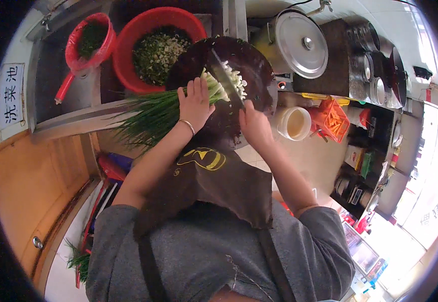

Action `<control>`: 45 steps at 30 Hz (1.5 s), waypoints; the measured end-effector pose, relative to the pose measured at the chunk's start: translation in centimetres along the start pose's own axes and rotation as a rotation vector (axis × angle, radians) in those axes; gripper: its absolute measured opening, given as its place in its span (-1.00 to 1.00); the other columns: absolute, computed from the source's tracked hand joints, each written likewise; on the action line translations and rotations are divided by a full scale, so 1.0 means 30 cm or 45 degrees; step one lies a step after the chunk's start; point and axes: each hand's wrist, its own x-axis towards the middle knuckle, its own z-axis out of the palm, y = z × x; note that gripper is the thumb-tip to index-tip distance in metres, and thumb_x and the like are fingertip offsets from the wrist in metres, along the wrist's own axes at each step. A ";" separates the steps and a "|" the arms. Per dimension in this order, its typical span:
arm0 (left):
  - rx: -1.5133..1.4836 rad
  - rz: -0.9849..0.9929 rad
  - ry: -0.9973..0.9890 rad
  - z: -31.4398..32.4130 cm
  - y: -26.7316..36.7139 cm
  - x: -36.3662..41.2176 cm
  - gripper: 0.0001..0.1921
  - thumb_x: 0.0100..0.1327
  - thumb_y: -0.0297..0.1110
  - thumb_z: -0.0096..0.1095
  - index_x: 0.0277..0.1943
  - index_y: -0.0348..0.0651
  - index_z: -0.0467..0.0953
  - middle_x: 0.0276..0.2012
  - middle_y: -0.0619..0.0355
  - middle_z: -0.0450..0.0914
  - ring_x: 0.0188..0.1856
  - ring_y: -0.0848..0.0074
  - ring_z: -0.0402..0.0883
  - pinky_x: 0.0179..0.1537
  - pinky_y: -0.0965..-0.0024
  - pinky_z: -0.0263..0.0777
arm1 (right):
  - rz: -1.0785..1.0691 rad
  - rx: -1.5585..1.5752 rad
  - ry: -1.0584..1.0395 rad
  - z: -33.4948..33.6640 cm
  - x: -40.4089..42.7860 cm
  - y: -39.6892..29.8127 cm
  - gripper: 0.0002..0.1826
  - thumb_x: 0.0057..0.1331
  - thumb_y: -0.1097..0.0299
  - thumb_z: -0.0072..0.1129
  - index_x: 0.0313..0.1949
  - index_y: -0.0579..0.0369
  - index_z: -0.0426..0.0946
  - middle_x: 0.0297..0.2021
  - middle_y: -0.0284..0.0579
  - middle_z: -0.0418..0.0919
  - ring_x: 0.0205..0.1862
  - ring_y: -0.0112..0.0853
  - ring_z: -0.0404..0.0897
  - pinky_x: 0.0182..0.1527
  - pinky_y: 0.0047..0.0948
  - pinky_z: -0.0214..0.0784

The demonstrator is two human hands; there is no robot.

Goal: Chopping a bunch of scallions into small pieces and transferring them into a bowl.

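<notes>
My left hand [195, 101] presses down on a thick bunch of green onions [154, 113], fingers spread over the stalks near their white ends. The long green leaves trail off to the left past the edge of a dark round chopping board [255, 64]. In my right hand [256, 122] is the handle of a kitchen knife [227, 79], its blade slanting across the board and blurred. White slices of onion [238, 81] lie along the blade's far side. The cut ends of the bunch are close to the blade; whether they touch it I cannot tell.
A large red basin [122, 49] of chopped greens stands beside the board. Left of it is a red strainer [109, 45] holding greens. A lidded steel pot [292, 41] stands at the back right. Lower right are a white tub [280, 124] and an orange basket [321, 120].
</notes>
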 end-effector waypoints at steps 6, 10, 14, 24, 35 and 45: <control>0.014 0.027 -0.031 -0.009 0.000 -0.007 -0.06 0.12 0.06 0.28 0.40 -0.35 0.00 0.29 -0.09 0.24 0.30 0.18 0.22 0.19 -0.10 0.10 | -0.005 0.008 -0.025 0.114 0.067 0.030 -0.80 0.35 0.30 -0.08 -0.15 0.13 0.22 -0.53 0.29 0.53 -0.41 0.23 0.54 -0.33 0.17 0.35; -0.009 0.012 -0.039 -0.009 0.002 0.012 -0.07 0.12 0.04 0.27 0.39 -0.37 0.02 0.30 -0.10 0.23 0.29 0.15 0.23 0.18 -0.11 0.10 | -0.135 0.010 0.128 0.141 0.214 0.004 -0.78 0.35 0.26 -0.09 -0.16 0.16 0.26 -0.53 0.26 0.54 -0.41 0.23 0.54 -0.34 0.14 0.38; -0.005 0.025 0.025 0.031 -0.011 -0.002 -0.07 0.11 0.04 0.27 0.38 -0.38 0.03 0.29 -0.11 0.23 0.27 0.13 0.25 0.18 -0.12 0.10 | -0.125 0.087 0.152 0.078 0.180 0.000 -0.77 0.34 0.30 -0.06 -0.14 0.20 0.27 -0.52 0.28 0.54 -0.41 0.21 0.54 -0.34 0.13 0.37; -0.013 0.008 -0.055 -0.015 -0.003 0.005 -0.07 0.12 0.04 0.25 0.39 -0.36 0.01 0.32 -0.08 0.19 0.32 0.18 0.18 0.20 -0.14 0.07 | -0.040 0.057 0.015 0.126 0.063 0.023 -0.77 0.33 0.33 -0.08 -0.12 0.19 0.23 -0.52 0.31 0.53 -0.42 0.24 0.53 -0.33 0.21 0.34; -0.066 -0.004 0.047 0.026 -0.008 -0.017 -0.09 0.05 0.01 0.32 0.35 -0.35 0.11 0.30 -0.08 0.22 0.30 0.17 0.19 0.20 -0.11 0.06 | -0.148 0.100 0.169 0.080 0.051 -0.007 -0.75 0.34 0.34 -0.06 -0.08 0.20 0.27 -0.55 0.29 0.53 -0.43 0.20 0.54 -0.36 0.13 0.36; -0.008 0.023 -0.046 -0.007 -0.012 0.006 -0.07 0.13 0.06 0.26 0.39 -0.38 0.03 0.31 -0.11 0.21 0.31 0.14 0.19 0.19 -0.13 0.08 | 0.036 0.007 0.066 0.150 0.157 -0.096 -0.75 0.35 0.29 -0.09 -0.07 0.16 0.27 -0.48 0.30 0.55 -0.36 0.19 0.56 -0.29 0.14 0.39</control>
